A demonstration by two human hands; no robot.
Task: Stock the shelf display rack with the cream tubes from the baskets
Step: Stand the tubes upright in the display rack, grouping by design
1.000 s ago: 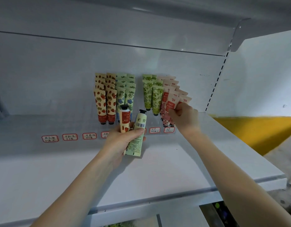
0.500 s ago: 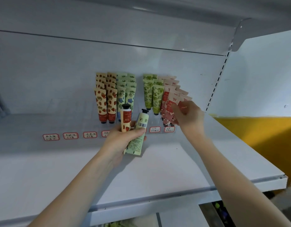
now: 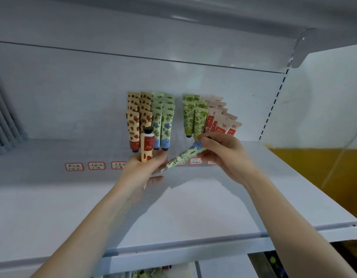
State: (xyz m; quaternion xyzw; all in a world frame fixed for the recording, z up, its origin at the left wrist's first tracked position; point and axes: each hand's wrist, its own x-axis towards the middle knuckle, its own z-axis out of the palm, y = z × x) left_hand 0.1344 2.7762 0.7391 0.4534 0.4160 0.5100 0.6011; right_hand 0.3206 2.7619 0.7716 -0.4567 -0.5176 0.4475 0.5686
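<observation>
Tube (image 3: 183, 157) slants from right fingers (image 3: 209, 140) down to left fingers (image 3: 153, 163).

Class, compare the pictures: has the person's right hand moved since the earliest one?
Yes: the right hand drew away from the pink tubes, down and leftward, to grip the blue-flowered tube.

Left of the green-leaf tubes (image 3: 194, 119): blue-flowered tubes (image 3: 162, 125), then strawberry-print tubes (image 3: 133, 125) (cream, red band, black caps). Right of them: pink tubes (image 3: 217, 121) with red panels. Below: red-bordered price labels (image 3: 96, 165).
</observation>
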